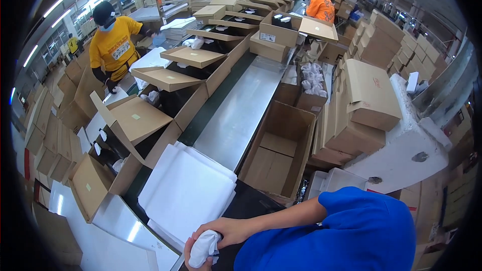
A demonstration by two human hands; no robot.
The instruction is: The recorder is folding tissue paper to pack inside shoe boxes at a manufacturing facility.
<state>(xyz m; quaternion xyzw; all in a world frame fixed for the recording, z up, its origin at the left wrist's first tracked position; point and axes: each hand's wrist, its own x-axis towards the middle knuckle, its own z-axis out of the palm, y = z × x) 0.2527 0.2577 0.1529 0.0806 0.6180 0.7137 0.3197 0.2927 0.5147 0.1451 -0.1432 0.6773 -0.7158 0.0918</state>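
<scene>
My right hand grips a crumpled wad of white tissue paper at the lower edge of the view, its arm reaching in from a blue sleeve. Below and left of the wad, part of my left hand shows with its fingers bent around the same paper; the rest of that hand is cut off by the frame. Whether anything is wrapped inside the wad cannot be seen. Just beyond both hands lies a thick stack of white paper sheets, on the near end of the work line.
Open shoe boxes with dark contents line the left side of a metal-topped conveyor. A big carton stands right of it, near a carton of paper wads and stacked boxes. A co-worker in yellow stands across the line.
</scene>
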